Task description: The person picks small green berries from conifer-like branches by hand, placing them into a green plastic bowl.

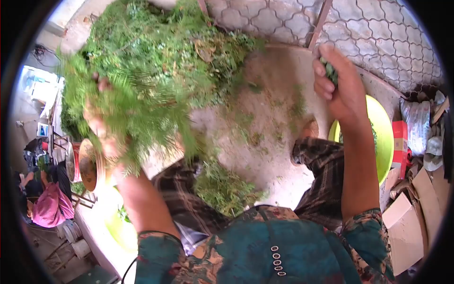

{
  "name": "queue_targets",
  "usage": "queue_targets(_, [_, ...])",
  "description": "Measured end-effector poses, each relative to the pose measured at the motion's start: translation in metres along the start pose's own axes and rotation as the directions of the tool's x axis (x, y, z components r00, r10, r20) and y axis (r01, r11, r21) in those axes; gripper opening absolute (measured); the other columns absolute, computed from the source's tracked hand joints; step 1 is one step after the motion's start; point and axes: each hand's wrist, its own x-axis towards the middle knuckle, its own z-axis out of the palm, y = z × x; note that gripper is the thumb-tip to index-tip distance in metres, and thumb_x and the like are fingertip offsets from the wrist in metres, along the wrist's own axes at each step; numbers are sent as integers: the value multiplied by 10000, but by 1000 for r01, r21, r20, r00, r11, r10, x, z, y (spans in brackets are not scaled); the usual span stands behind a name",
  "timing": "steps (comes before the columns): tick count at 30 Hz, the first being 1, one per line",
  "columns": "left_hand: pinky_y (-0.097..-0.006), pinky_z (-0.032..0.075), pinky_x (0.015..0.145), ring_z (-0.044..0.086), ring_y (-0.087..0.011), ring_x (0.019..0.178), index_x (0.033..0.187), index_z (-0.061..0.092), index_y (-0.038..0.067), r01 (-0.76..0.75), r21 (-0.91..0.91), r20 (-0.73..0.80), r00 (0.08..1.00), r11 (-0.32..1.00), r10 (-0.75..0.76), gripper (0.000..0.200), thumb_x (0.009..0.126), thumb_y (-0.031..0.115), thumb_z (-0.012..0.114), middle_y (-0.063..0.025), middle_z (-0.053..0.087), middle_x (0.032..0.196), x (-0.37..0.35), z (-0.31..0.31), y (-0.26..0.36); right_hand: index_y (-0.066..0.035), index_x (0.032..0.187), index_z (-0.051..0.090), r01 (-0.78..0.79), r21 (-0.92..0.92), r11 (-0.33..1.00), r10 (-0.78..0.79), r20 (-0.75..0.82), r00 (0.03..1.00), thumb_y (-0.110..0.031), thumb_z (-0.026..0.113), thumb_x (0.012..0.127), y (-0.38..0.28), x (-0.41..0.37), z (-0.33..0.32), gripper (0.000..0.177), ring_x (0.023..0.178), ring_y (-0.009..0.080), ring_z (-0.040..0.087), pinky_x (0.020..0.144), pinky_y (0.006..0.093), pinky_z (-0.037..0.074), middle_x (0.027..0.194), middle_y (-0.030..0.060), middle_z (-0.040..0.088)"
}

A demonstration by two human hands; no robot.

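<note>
Handling of greens, judged to be at an early stage: the heap (161, 52) on the slab (279, 109) is large, only a small pile (222, 187) lies on the lap, and the bowl (385, 142) looks nearly empty; left hand (101, 132) closed on a soft, feathery bunch (142, 113), though blur leaves the exact grip uncertain; right hand (338, 90) fisted round a small tuft (329, 71); slab rough and gritty; bowl smooth, round, yellow-green.
</note>
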Motion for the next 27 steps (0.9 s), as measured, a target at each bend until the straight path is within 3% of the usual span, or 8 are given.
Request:
queue_targets(3, [-276, 488, 667, 574, -156, 746, 1060, 575, 8, 184, 419, -513, 856, 889, 65, 284, 859, 208, 559, -58, 608, 903, 9, -21, 23, -48, 889, 520, 40, 7, 999, -40, 18, 999, -235, 558, 863, -2, 2, -5, 193, 447, 30, 334, 398, 187, 246, 657, -13, 466])
queue_targets(6, [-321, 478, 648, 588, -191, 691, 950, 624, -45, 417, 871, -483, 821, 260, 303, 325, 818, 252, 607, -117, 643, 804, -19, -41, 31, -57, 886, 517, 21, 13, 1000, -22, 20, 1000, -219, 553, 868, -4, 0, -3, 167, 454, 32, 344, 403, 183, 253, 664, -16, 463])
queue_targets(7, [-340, 477, 652, 585, -201, 680, 947, 616, -63, 486, 872, -435, 828, -64, 353, 365, 800, 271, 621, -141, 641, 771, -36, -48, 31, -60, 887, 515, 21, 12, 1000, -21, -6, 1000, -210, 548, 871, -3, -1, 1, 155, 452, 32, 343, 399, 183, 253, 671, -17, 462])
queue_targets(11, [-455, 472, 706, 619, -373, 756, 901, 608, -23, 464, 742, -437, 882, -484, 175, 294, 766, 235, 567, -271, 611, 796, -119, -110, 3, -46, 910, 507, -7, -2, 1000, 7, 146, 989, -188, 532, 885, -2, 3, 5, 146, 454, 32, 345, 394, 175, 266, 710, -11, 460])
queue_targets(14, [-460, 478, 773, 595, -403, 877, 879, 621, 22, 416, 543, -639, 768, -730, -38, 253, 773, 193, 468, -213, 629, 906, -197, -145, -29, -31, 920, 506, -23, -6, 1000, 24, 173, 985, -197, 534, 887, -1, 7, 10, 171, 462, 37, 343, 402, 177, 265, 710, -2, 462])
queue_targets(19, [-396, 473, 795, 594, -281, 1000, 984, 643, 46, 151, 497, -851, 278, -855, -445, 354, 817, 293, 453, -171, 628, 1017, -398, -224, -77, -32, 917, 509, 18, -64, 998, -8, 164, 986, -203, 536, 880, 4, 6, 33, 176, 466, 34, 340, 420, 174, 259, 693, -10, 457])
queue_targets(20, [-384, 430, 877, 555, -257, 1070, 1109, 582, 37, 85, 566, -799, 300, -820, -521, 403, 832, 297, 450, -178, 597, 1090, -486, -263, -87, -38, 910, 515, 43, -92, 995, -29, 151, 988, -206, 539, 876, 4, 4, 38, 174, 469, 29, 340, 427, 172, 258, 680, -16, 453])
queue_targets(27, [-374, 448, 831, 568, -269, 1023, 1036, 612, 60, -128, 580, -431, 789, -804, -437, 366, 789, 311, 511, -171, 601, 1069, -305, -242, -151, -47, 881, 538, 154, -233, 960, -137, 88, 987, -219, 540, 870, 2, -1, 33, 172, 454, 30, 345, 402, 192, 261, 677, -12, 494])
